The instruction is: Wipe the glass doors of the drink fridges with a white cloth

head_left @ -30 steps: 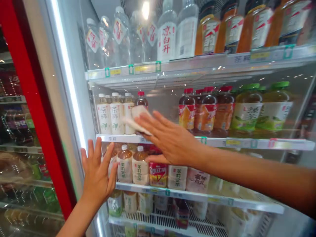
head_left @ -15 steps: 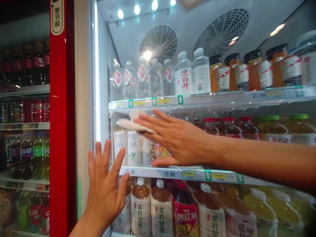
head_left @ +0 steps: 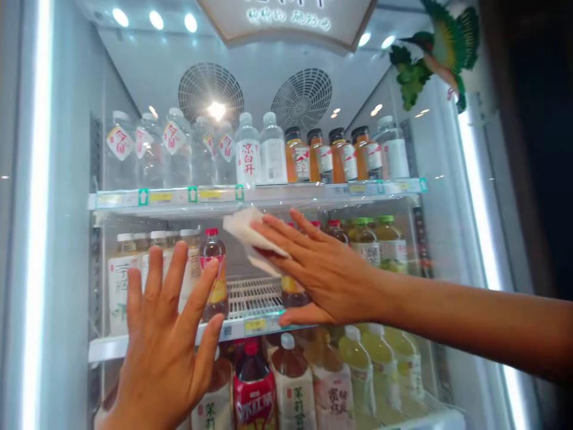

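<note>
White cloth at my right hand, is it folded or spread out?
Folded over, not spread flat: overlapping layers of white cloth show past the right hand. How neatly, I can't tell.

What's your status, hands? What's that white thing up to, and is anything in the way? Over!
Left hand open, fingers spread. Right hand outstretched, fingers over white cloth. Left hand partly blocks view of white-labelled bottles. Over.

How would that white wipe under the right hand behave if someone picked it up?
The white wipe is probably floppy, since it lies in loose folds beneath the right hand. It is likely light for its size, looking thin at its edges.
</note>
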Motion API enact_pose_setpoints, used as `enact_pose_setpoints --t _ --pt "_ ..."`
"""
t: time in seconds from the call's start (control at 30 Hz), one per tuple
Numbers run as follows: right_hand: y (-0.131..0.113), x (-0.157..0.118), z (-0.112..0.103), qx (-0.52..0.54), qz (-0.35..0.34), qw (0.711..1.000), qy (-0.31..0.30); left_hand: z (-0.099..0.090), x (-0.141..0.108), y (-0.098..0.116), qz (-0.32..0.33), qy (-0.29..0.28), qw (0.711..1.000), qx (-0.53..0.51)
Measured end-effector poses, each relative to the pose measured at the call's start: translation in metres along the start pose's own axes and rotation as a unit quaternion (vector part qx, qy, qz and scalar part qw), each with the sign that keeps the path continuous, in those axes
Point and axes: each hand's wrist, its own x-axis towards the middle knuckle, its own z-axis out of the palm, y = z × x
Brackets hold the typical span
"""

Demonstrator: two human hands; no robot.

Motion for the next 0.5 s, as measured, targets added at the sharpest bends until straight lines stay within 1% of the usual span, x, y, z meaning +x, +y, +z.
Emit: enact_pose_setpoints --t 0.07,0.1,0.17,0.23,0.27,0.3,0.37,0.4,0.43,0.5 --pt "0.017 -0.028 -0.007 -0.014 -0.001 1.000 -0.017 0.013 0.012 0.019 0.007 0.004 1.000 -0.001" --pt "0.029 -0.042 -0.011 -0.026 0.019 0.999 -0.017 0.019 0.019 0.029 0.009 0.005 1.000 -0.002" --pt "0.050 -0.069 -0.018 -0.052 0.082 0.995 -0.004 0.032 0.031 0.051 0.011 0.002 1.000 -0.006" --pt "0.064 -0.095 -0.023 -0.063 0.125 0.990 0.009 0.045 0.042 0.073 0.015 -0.001 1.000 -0.009" --pt "0.066 -0.108 -0.025 -0.059 0.123 0.991 0.011 0.051 0.047 0.085 0.017 -0.001 1.000 -0.008" --pt "0.068 -0.121 -0.026 -0.051 0.106 0.993 0.006 0.057 0.053 0.096 0.020 -0.001 1.000 -0.007" --pt "0.073 -0.147 -0.028 -0.037 0.045 0.998 -0.010 0.067 0.062 0.119 0.026 0.001 1.000 -0.005" --pt "0.079 -0.158 -0.029 -0.038 0.024 0.999 -0.017 0.072 0.067 0.129 0.028 0.003 1.000 -0.004" --pt "0.089 -0.169 -0.032 -0.047 0.023 0.998 -0.020 0.077 0.071 0.139 0.029 0.003 1.000 -0.003" --pt "0.114 -0.186 -0.039 -0.084 0.074 0.994 -0.002 0.086 0.081 0.156 0.031 0.005 1.000 -0.001"
